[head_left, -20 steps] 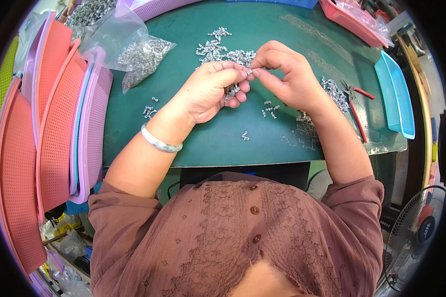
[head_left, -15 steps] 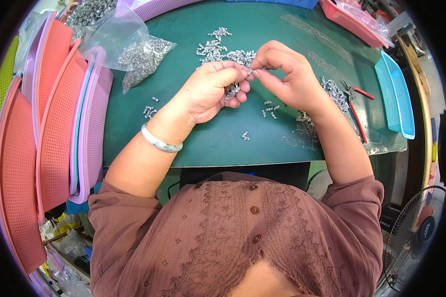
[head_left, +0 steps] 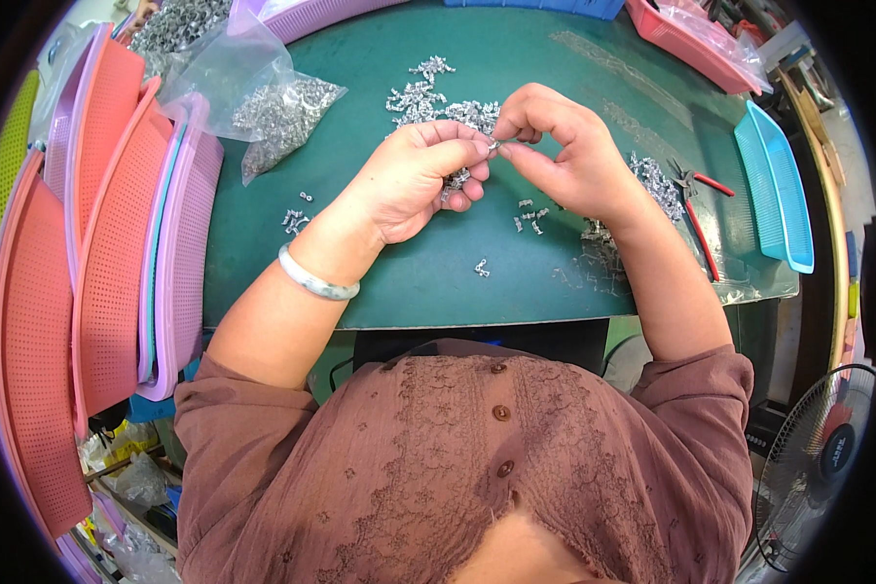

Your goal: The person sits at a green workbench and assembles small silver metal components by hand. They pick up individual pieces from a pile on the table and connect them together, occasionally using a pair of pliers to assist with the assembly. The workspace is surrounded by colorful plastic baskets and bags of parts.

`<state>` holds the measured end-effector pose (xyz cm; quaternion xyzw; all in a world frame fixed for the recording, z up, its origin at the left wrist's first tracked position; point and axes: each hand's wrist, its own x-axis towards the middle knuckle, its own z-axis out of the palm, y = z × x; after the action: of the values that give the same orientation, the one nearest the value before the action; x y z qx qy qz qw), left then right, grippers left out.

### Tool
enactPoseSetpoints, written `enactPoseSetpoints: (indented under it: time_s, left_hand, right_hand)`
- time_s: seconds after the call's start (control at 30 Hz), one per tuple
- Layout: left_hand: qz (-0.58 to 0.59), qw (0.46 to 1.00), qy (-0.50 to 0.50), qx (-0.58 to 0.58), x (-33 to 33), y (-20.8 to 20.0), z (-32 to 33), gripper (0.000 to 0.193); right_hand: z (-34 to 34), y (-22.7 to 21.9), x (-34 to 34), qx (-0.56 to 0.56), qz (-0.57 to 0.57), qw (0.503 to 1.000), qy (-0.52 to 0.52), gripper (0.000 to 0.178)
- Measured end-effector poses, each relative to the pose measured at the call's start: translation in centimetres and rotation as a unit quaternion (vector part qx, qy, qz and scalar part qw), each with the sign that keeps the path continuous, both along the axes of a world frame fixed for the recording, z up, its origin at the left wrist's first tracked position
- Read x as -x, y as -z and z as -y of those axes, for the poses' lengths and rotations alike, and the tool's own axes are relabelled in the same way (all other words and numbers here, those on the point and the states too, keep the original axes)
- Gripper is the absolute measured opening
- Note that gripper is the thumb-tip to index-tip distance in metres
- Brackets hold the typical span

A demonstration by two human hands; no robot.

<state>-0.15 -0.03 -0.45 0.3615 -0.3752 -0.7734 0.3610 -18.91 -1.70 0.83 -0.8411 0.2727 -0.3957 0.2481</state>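
Observation:
My left hand (head_left: 420, 177) is closed around several small silver metal parts (head_left: 456, 179), which show between the palm and curled fingers. Its thumb and forefinger also pinch one small metal part (head_left: 494, 146) at the tips. From the right, my right hand (head_left: 566, 146) pinches the same spot with thumb and forefinger; how the piece sits between the fingertips is too small to make out. Just beyond my hands lies a loose pile of silver metal parts (head_left: 417, 102). Another pile (head_left: 656, 185) rests beside my right forearm.
Red-handled pliers (head_left: 699, 234) lie at the right, near a blue basket (head_left: 775, 185). A clear bag of metal parts (head_left: 284, 122) is at the far left. Stacked plastic baskets (head_left: 117, 263) line the left edge. A few loose parts dot the green table (head_left: 409, 282). A fan (head_left: 818, 467) stands lower right.
My fingertips have shifted very slightly around the small metal part. The piles and tools lie as before.

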Motion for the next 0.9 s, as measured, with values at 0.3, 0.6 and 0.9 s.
enactPoseSetpoints:
  time_s: [0.3, 0.6, 0.9]
  left_hand:
    - [0.025, 0.999, -0.005, 0.024, -0.1, 0.0, -0.1, 0.009]
    - [-0.198, 0.977, 0.038, -0.069, -0.5, 0.5, 1.1, 0.020]
    - [-0.172, 0.982, -0.076, 0.035, -4.7, -4.8, 3.3, 0.013]
  right_hand:
    - [0.5, 0.4, 0.4, -0.014, -0.019, 0.999, 0.029, 0.013]
    - [1.2, 0.7, 1.5, -0.040, -0.040, 0.994, 0.096, 0.009]
    - [1.3, 0.7, 1.1, -0.045, -0.020, 0.995, 0.083, 0.007]
